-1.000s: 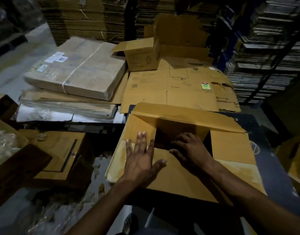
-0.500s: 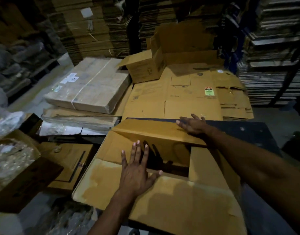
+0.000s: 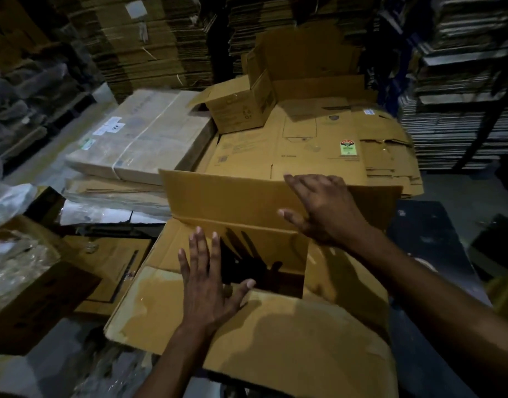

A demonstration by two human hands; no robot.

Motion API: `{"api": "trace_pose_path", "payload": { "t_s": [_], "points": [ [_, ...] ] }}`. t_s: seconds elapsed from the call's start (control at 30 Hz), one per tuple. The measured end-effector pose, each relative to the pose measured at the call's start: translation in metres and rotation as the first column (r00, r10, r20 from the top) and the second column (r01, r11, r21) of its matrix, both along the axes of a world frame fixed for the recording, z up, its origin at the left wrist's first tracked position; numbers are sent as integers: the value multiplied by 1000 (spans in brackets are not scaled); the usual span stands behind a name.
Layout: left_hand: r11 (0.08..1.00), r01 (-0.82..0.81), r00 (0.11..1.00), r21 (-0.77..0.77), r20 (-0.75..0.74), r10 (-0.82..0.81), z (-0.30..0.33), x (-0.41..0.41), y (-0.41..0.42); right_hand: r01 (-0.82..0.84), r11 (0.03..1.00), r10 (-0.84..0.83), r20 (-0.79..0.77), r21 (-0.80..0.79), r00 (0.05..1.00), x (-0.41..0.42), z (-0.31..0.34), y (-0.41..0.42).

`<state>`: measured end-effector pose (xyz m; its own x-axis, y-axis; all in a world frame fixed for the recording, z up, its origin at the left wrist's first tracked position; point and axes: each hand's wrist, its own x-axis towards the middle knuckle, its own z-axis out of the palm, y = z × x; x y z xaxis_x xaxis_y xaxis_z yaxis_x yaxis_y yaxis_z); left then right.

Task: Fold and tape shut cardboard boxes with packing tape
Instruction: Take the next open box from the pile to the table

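Note:
A brown cardboard box (image 3: 290,346) stands in front of me with its flaps partly folded and a dark gap in the middle. My left hand (image 3: 209,285) lies flat with fingers spread, pressing the near flap down at the gap's edge. My right hand (image 3: 324,208) rests with straight fingers on the far flap (image 3: 224,196), which stands raised and tilts toward me. No tape roll is visible.
Flattened printed cartons (image 3: 304,145) lie stacked beyond the box, with a small open carton (image 3: 241,107) on top. A strapped bundle (image 3: 143,136) sits at the left. Plastic-wrapped boxes (image 3: 26,268) are at the near left. Tall stacks of cardboard line the back.
My right hand went from the gap near me to the far flap and has swung that flap up toward me. My left hand stays pressing the near flap.

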<state>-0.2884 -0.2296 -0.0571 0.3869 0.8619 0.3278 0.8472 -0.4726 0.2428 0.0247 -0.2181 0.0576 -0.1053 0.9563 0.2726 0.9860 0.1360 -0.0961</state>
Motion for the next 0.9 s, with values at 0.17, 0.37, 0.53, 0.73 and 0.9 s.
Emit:
{"api": "trace_pose_path", "payload": {
  "t_s": [0.17, 0.37, 0.53, 0.73, 0.9],
  "points": [
    [985, 111, 990, 130, 77, -121, 16, 10, 4, -42, 993, 36, -60, -108, 998, -33, -7, -75],
    [947, 306, 906, -95, -277, -321, 18, -2, 25, 48, 942, -68, -50, -333, 996, -49, -65, -128],
    [882, 339, 820, -329, -356, -448, -13, -9, 25, 248, 876, -261, 26, -414, 965, -57, -95, -164],
    [873, 334, 839, -355, -309, -447, -17, 6, 38, 296, 859, -313, 28, -418, 949, -45, -101, -144],
    [899, 245, 878, -363, -310, -364, -16, 23, 82, 267, 876, -300, -22, -402, 954, -26, -99, -91]
  ]
}}
